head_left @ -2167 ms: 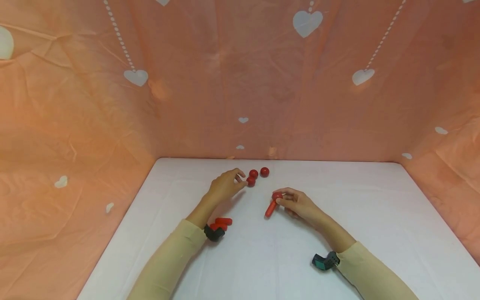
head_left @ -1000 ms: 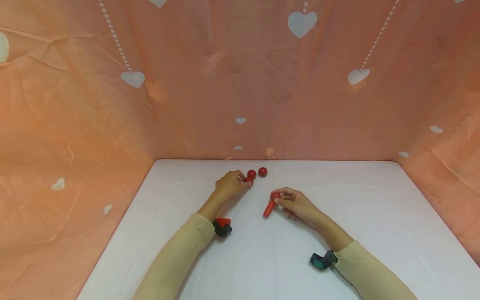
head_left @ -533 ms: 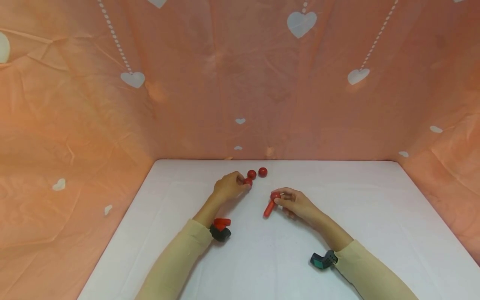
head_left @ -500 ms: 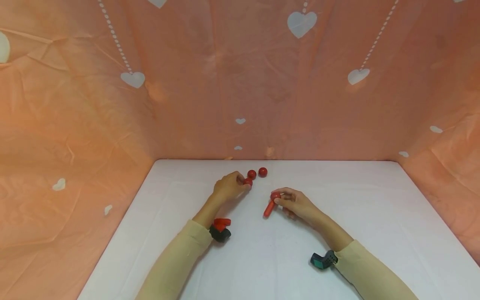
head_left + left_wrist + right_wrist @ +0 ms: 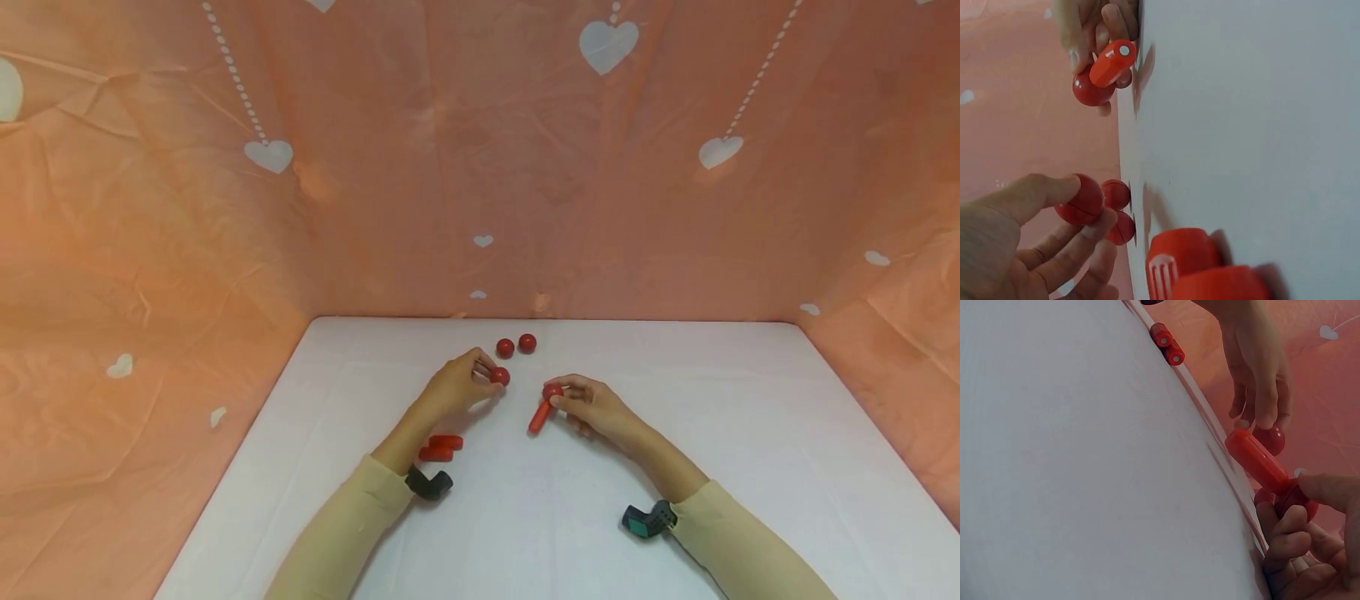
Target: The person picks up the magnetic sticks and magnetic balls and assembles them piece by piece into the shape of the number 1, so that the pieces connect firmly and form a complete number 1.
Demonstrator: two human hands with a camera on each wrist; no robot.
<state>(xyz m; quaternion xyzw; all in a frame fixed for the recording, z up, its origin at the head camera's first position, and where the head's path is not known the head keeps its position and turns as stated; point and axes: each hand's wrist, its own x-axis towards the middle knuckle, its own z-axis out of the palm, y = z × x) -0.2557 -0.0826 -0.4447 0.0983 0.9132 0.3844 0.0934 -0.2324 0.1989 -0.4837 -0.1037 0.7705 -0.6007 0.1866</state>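
Observation:
My left hand [image 5: 453, 385] pinches a glossy red ball [image 5: 501, 377] between thumb and fingertips, raised off the table in the left wrist view. To its right, my right hand [image 5: 600, 410] holds another red ball [image 5: 553, 391] in its fingers. A short red rod [image 5: 540, 417] sticks out from that ball towards the near left; a pale round dot marks its end [image 5: 1124, 50] in the left wrist view. Beyond the left hand, a red ball [image 5: 505, 348] and a second red ball [image 5: 527, 343] rest on the table side by side.
Beside the left wrist lie two more red rods, a farther rod [image 5: 446, 442] and a nearer rod [image 5: 436, 454], close together. The white table [image 5: 555, 533] meets orange cloth walls [image 5: 390, 208] with pale hearts at the back and sides.
The left hand has taken hold of the nearest ball and drawn it a little towards me, away from the other two. The right hand stays nearly still with its ball and rod.

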